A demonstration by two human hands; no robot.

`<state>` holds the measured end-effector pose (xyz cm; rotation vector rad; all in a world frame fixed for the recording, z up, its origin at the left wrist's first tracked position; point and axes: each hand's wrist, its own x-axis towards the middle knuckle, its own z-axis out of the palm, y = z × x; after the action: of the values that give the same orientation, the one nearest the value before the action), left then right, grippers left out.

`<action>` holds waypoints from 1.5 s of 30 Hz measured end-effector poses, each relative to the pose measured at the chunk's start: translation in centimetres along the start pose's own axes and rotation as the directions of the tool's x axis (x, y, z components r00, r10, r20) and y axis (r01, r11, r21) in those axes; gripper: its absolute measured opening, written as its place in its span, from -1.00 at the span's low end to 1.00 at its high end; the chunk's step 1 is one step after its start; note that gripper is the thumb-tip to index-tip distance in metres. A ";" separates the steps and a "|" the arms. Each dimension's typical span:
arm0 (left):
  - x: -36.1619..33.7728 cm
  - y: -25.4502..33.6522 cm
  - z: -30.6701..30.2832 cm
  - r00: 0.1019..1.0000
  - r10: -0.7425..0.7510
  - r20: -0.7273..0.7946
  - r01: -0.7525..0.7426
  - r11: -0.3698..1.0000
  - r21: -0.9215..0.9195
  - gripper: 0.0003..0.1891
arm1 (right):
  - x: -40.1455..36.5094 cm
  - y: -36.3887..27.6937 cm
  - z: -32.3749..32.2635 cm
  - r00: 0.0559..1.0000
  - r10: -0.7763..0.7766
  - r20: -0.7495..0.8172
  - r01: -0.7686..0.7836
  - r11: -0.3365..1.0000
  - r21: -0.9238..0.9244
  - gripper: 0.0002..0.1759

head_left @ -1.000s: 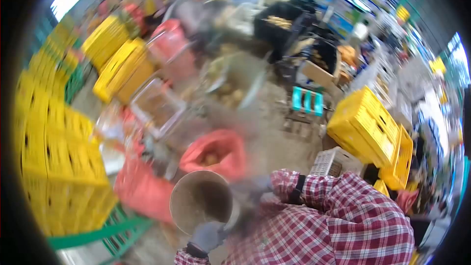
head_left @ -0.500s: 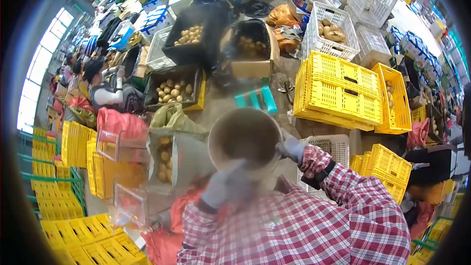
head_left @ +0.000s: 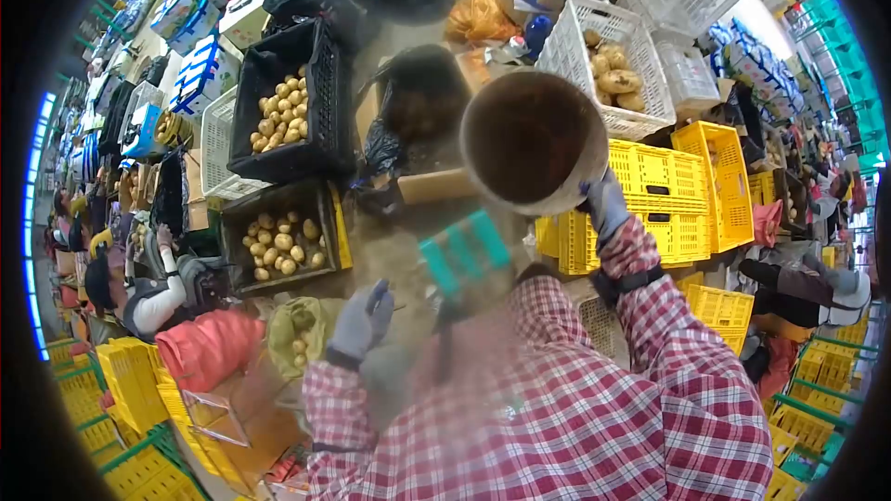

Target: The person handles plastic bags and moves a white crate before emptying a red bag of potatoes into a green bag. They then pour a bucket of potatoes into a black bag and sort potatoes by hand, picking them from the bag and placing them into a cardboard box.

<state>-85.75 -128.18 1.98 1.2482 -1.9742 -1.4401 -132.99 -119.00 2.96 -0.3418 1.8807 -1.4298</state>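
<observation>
My right hand [head_left: 608,207], in a grey glove, grips the edge of a round bucket [head_left: 534,141]. The bucket is tilted so its brown inside faces me, and I see nothing in it. My left hand [head_left: 364,320], also gloved, is apart from the bucket with its fingers loosely extended, holding nothing. Closest to it are a dark crate [head_left: 229,250] of potatoes [head_left: 283,246] and an olive-green sack [head_left: 302,329] with potatoes in its mouth. A cardboard box [head_left: 436,186] with a black plastic liner stands beyond the bucket's left side; its contents are blurred.
A teal plastic stool [head_left: 464,253] is in front of me. Farther left stands a black crate [head_left: 327,93] of potatoes. On the right are a white crate [head_left: 650,121] with large potatoes and stacked yellow crates [head_left: 659,172]. A person [head_left: 153,301] sits at the left.
The bucket has moved up and to the right with my right hand. My left hand has come away from the bucket towards the left. The view has shifted.
</observation>
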 end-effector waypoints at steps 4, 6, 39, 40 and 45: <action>9.1 0.8 0.1 0.960 -0.241 0.140 0.254 0.963 -0.085 -0.73 | 17.0 4.5 -1.0 0.975 -0.211 -0.063 0.205 0.974 -0.096 -0.54; 13.4 3.1 1.0 0.832 -0.521 0.190 0.536 0.669 -0.515 -0.74 | 29.3 11.1 -2.8 0.984 -0.151 -0.099 0.110 0.937 -0.331 -0.64; 49.6 -26.6 9.4 0.936 -0.086 -0.341 0.217 0.904 0.369 -0.27 | 57.0 42.5 45.8 0.779 0.361 0.512 0.477 0.189 -0.858 -0.31; 49.4 -27.5 9.3 0.937 -0.085 -0.339 0.214 0.906 0.365 -0.25 | 60.0 48.0 47.8 0.832 0.358 0.424 0.401 0.139 -0.905 -0.40; 48.3 -25.6 9.4 0.943 -0.102 -0.316 0.215 0.913 0.346 -0.17 | 60.9 49.2 46.0 0.797 0.155 0.583 0.333 0.693 -0.639 -0.66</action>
<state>-107.07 -165.05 -33.47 1.7146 -2.0343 -0.8914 -132.98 -171.98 -70.79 -1.1540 1.7831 -0.4278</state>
